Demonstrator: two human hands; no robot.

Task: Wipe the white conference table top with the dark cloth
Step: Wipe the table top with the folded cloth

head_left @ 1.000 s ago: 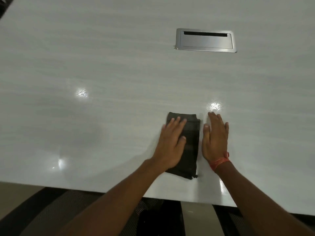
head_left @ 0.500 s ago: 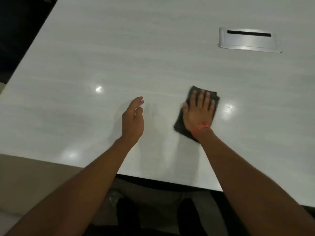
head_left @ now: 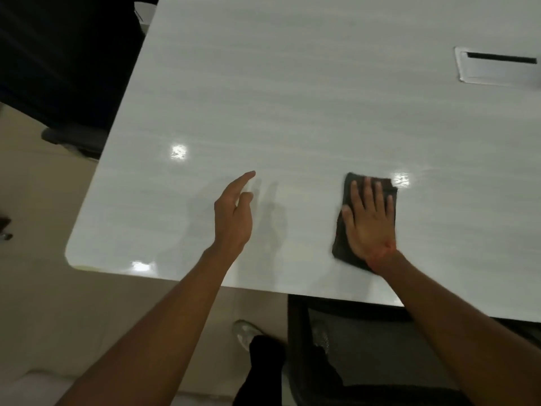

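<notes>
Right hand (head_left: 369, 222) flat on dark cloth (head_left: 341, 244) — left hand (head_left: 234, 216) apparently hovering, loose.

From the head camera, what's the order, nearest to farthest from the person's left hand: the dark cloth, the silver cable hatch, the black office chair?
1. Dark cloth, to the right of the left hand, under the right hand.
2. Black office chair, far left, beside the table.
3. Silver cable hatch, far upper right.

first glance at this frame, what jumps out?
The right hand pressed flat, fingers spread, on the dark cloth near the front edge of the glossy white table top. To its left, the left hand is edge-on over bare table with fingers extended, holding nothing. At far right, a silver cable hatch is set into the surface.
</notes>
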